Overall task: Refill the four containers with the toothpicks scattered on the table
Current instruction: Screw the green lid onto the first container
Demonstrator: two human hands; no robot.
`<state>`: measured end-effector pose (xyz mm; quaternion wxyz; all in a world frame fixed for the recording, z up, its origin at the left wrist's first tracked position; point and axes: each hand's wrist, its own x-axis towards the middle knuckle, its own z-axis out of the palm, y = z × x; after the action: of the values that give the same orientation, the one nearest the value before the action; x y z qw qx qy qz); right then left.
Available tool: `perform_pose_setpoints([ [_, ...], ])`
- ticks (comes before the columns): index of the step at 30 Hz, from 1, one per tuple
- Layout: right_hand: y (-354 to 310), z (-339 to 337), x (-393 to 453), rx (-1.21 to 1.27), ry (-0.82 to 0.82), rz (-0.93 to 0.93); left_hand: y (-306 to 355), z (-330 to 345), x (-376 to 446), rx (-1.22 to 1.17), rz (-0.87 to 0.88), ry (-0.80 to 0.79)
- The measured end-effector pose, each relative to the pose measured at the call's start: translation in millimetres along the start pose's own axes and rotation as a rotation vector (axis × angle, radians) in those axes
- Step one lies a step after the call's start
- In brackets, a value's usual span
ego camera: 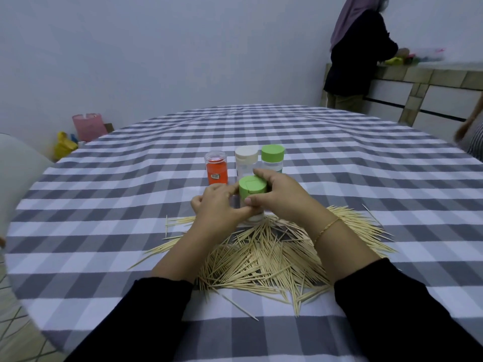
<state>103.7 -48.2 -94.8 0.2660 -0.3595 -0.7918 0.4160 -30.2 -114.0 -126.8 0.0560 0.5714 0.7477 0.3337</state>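
Note:
A clear container with a green lid [252, 188] stands upright at the far edge of a big heap of toothpicks [264, 259]. My left hand [218, 210] grips its side and my right hand [281, 197] wraps around the lid and body. Behind it stand three more containers: an orange one with a clear cap [216, 167], a white-capped one [245, 159] and a second green-lidded one [272, 158]. The lower part of the held container is hidden by my fingers.
The round table wears a grey and white checked cloth [130, 205]. A person [358, 53] stands at a tiled counter [431, 79] at the back right. Bags [86, 126] lie on the floor at the left, and a white chair back [15, 173] is beside the table.

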Motion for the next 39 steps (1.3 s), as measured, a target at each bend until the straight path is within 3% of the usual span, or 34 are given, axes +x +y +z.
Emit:
perform_pose_setpoints([
  [10, 5, -72, 22, 0.034, 0.218, 0.113, 56, -14, 61, 0.277, 0.207, 0.119],
  [19, 21, -82, 50, -0.079, 0.303, 0.194, 62, 9, 107, 0.639, 0.246, -0.058],
  [34, 32, -75, 51, -0.178, 0.335, 0.203, 68, 11, 103, 0.708, 0.259, -0.013],
  [39, 22, -73, 36, -0.163, 0.480, 0.150, 66, 6, 90, 0.605, 0.303, 0.088],
])
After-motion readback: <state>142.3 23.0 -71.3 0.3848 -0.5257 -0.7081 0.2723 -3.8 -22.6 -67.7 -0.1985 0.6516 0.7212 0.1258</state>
